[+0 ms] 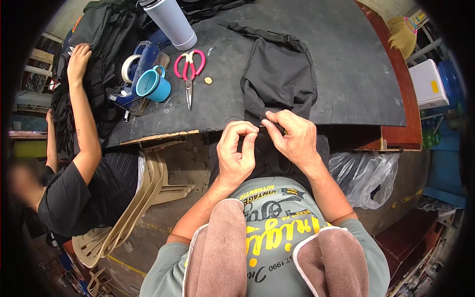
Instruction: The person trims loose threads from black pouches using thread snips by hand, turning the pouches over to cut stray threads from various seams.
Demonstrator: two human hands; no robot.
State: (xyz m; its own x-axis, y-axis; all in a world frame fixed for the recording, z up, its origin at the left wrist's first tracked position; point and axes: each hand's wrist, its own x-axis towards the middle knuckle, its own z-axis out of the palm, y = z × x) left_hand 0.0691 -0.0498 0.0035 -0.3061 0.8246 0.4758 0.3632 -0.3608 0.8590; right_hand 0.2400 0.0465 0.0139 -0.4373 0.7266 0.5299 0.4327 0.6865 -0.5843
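Note:
Just over the front edge of the table, my left hand (236, 154) is closed, with thumb and forefinger pinched together. My right hand (293, 137) is closed close beside it, its thumb and forefinger also in a pinch. Whatever is between the fingertips is too small to make out. A black fabric bag (279, 74) with a strap and buckle (292, 40) lies flat on the table, its near end just beyond my hands. Dark fabric also shows below my hands, over my lap. Pink-handled scissors (188, 72) lie to the left of the bag.
On the black table (356, 64) stand a blue mug (157, 86), a tape dispenser (129, 72) and a lavender tumbler (170, 24). At left, another person's hand (79, 57) touches black bags (106, 34). Plastic chairs (141, 198) stand lower left; a plastic bag (368, 175) hangs at right.

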